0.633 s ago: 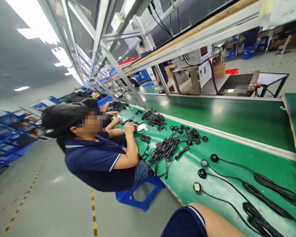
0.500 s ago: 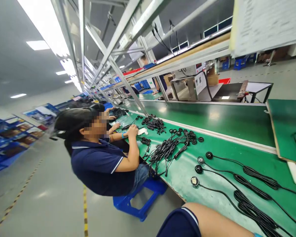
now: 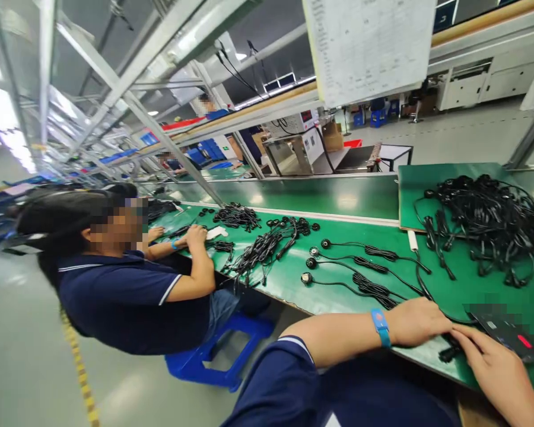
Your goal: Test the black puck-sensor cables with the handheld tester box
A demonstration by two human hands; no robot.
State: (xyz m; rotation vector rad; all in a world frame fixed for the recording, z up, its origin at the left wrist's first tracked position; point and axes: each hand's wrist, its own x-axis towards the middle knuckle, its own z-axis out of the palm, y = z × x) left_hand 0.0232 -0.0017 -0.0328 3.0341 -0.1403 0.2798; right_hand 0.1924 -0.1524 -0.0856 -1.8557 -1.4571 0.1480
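The left hand [image 3: 416, 321] lies flat on the green bench [image 3: 338, 284], fingers loose over a black cable [image 3: 447, 354] at the near edge. The right hand [image 3: 493, 367] rests beside it, fingers spread, seemingly touching the same cable, grasping nothing.

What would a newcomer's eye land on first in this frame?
Probably the big tangled cable pile on the raised green board at right. Next, the wearer's left hand and right hand resting at the green table's near edge. A seated co-worker works at left.

Glossy green belt [image 3: 338, 204], black rubbery cables [image 3: 485, 219]
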